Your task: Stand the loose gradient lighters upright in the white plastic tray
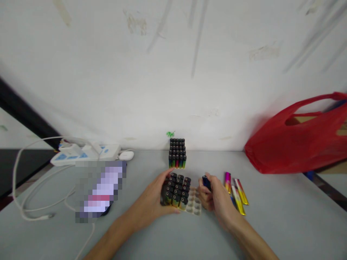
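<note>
My left hand (153,200) wraps around the left side of a white plastic tray (195,206) that stands partly filled with upright black-capped lighters (176,189). My right hand (214,198) is closed on a single dark blue lighter (206,182), held just to the right of the tray. Several loose lighters (236,193) in pink and yellow lie flat on the grey table (284,216) to the right of my right hand. A second full block of lighters (177,153) stands further back near the wall.
A red plastic bag (298,144) sits at the back right. A white power strip (86,153) with white cables (32,206) lies at the back left, beside a small white object (126,155). A blurred-out item (100,191) lies left of my left hand.
</note>
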A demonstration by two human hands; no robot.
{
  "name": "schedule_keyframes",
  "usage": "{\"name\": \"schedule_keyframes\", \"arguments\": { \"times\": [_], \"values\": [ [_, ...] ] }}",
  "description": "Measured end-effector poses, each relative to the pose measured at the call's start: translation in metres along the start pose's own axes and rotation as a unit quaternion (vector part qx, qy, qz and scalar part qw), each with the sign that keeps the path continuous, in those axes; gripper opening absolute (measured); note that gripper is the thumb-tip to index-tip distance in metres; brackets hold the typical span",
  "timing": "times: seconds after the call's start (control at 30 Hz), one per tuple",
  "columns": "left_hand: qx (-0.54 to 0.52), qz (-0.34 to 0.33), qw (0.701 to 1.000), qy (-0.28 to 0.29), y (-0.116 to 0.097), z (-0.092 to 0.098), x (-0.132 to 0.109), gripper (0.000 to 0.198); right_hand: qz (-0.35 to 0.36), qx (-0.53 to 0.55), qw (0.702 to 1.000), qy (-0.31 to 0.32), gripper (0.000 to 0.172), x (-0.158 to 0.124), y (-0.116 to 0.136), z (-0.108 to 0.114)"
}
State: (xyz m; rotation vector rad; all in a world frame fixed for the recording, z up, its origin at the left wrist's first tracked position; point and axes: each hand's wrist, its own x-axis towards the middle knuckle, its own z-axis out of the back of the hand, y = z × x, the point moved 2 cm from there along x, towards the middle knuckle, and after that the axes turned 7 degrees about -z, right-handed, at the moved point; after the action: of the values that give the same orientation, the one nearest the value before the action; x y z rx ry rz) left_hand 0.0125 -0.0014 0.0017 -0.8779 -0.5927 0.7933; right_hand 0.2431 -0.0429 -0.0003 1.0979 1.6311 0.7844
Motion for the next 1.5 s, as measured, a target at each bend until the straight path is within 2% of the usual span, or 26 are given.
{"name": "schedule_keyframes", "arguments": {
  "times": [0.2,0.33,0.43,0.53,0.77,1.07,1.23,1.5],
  "values": [
    [0.006,-0.008,1.0,-0.001,0.004,-0.001,0.0,0.115,0.027,-0.026,0.997,-0.062,0.063,0.0,0.001,0.0],
    [-0.001,-0.017,1.0,0.001,0.005,-0.001,0.001,0.117,0.135,-0.102,0.979,-0.11,0.047,-0.008,0.01,-0.003],
    [-0.005,-0.022,1.0,0.002,0.003,-0.001,0.001,0.117,0.216,-0.201,0.947,-0.126,0.035,-0.012,0.017,-0.004],
    [-0.007,-0.022,1.0,0.004,0.003,0.0,0.001,0.115,0.255,-0.249,0.926,-0.127,0.025,-0.011,0.02,-0.003],
    [-0.005,-0.023,1.0,0.002,0.003,-0.001,0.001,0.113,0.263,-0.303,0.907,-0.129,0.019,-0.011,0.019,-0.001],
    [0.006,-0.02,1.0,0.005,0.007,-0.001,-0.001,0.117,0.217,-0.348,0.904,-0.12,0.015,-0.016,0.027,-0.003],
    [0.001,-0.024,1.0,0.001,0.007,-0.001,-0.001,0.116,0.228,-0.377,0.89,-0.115,0.017,-0.017,0.029,-0.004],
    [-0.011,-0.027,1.0,-0.002,0.009,-0.002,0.0,0.117,0.241,-0.37,0.892,-0.095,0.023,-0.012,0.03,0.005]
  ]
}}
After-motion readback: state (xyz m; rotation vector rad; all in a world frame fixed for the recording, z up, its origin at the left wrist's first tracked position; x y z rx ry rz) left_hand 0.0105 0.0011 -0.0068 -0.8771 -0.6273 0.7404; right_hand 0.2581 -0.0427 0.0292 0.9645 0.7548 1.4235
